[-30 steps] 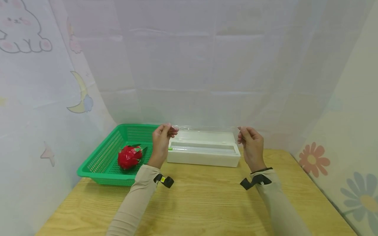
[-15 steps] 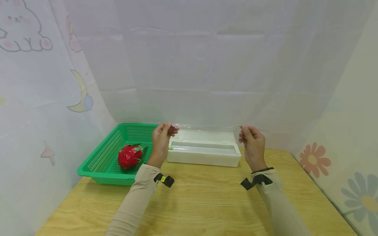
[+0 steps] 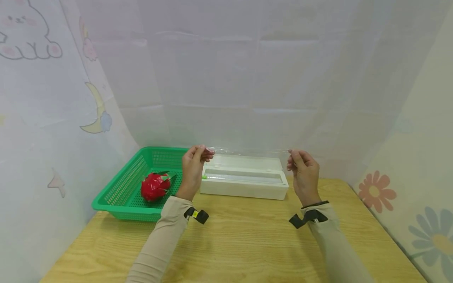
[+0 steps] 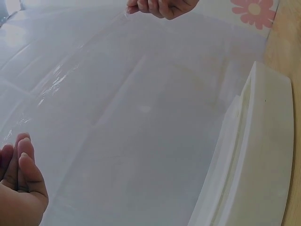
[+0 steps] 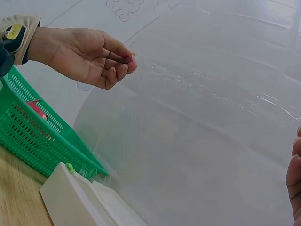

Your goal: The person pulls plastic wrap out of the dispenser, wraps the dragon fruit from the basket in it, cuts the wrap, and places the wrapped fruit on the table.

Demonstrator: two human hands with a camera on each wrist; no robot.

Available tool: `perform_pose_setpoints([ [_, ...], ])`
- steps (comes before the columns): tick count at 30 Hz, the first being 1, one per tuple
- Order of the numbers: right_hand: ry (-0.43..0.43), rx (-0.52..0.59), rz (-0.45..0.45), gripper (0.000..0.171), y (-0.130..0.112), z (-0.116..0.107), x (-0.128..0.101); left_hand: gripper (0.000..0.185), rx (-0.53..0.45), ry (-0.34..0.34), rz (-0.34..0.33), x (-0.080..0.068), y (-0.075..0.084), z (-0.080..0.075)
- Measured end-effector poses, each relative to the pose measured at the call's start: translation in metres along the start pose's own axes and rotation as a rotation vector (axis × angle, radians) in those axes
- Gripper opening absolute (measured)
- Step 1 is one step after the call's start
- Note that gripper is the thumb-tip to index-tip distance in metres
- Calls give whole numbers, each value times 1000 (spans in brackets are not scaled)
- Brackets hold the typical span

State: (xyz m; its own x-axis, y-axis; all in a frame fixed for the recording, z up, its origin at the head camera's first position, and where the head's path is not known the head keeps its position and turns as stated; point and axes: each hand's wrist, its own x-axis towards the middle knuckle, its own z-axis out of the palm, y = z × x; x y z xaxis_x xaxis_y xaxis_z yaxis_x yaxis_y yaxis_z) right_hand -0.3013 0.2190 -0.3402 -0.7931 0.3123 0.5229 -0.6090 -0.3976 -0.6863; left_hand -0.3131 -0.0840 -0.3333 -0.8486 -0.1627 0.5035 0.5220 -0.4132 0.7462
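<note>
A clear sheet of cling film (image 3: 244, 151) is stretched between my two raised hands above a long white cling film box (image 3: 244, 190). My left hand (image 3: 192, 169) pinches one upper corner between thumb and fingers. The opposite corner is pinched by my right hand (image 3: 305, 175). Down towards the box the film (image 5: 188, 80) hangs almost invisibly in the right wrist view; its lower edge is hard to make out. Behind the box its lid (image 3: 247, 163) stands raised, and a green slider (image 3: 204, 177) sits at the left end.
To the left stands a green plastic basket (image 3: 124, 214), with a red dragon fruit (image 3: 155, 187) lying in it. Basket and box both rest on the wooden table (image 3: 247, 243). A pale curtain (image 3: 265, 78) hangs close behind them.
My right hand has drifted slightly right and up, while the left hand stays almost in place. Both keep their pinch on the film, and the box and basket have not moved.
</note>
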Motion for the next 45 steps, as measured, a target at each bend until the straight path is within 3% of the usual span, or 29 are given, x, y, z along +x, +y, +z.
perform_pose_setpoints([
  [14,-6,36,-8,12,-5,4,0,22,-30,-22,12,1,6,2],
  [45,-19,54,-10,11,-12,5,-2,23,-67,-3,15,-3,13,5],
])
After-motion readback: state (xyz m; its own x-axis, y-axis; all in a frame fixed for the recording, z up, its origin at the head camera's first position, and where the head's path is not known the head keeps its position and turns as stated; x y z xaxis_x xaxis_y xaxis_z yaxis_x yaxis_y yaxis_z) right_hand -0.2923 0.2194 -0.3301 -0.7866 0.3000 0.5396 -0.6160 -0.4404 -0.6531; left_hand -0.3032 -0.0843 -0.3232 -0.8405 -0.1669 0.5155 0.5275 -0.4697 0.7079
